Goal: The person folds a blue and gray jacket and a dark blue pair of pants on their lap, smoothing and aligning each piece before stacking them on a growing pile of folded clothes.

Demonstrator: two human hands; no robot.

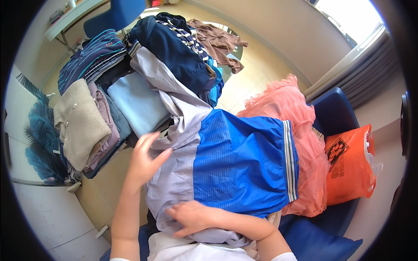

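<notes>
A blue and light grey jacket [235, 161] with a striped ribbed hem lies spread in front of me, the hem toward the right. One grey sleeve [153, 69] stretches away to the upper left over the clothes pile. My left hand [146, 158] is raised at the jacket's left edge, thumb and fingers apart, with nothing in it. Lower down, my right hand [193, 219] rests on the near grey part of the jacket, fingers loosely spread. White fabric [183, 250] shows under the jacket's near edge.
Folded clothes stand at the left: a beige knit [80, 122], a light blue knit [137, 104] and a striped shirt [93, 54]. Dark garments [174, 56] heap beyond. On the right are a pink ruffled garment [305, 152], an orange bag [350, 169] and a blue chair [335, 108].
</notes>
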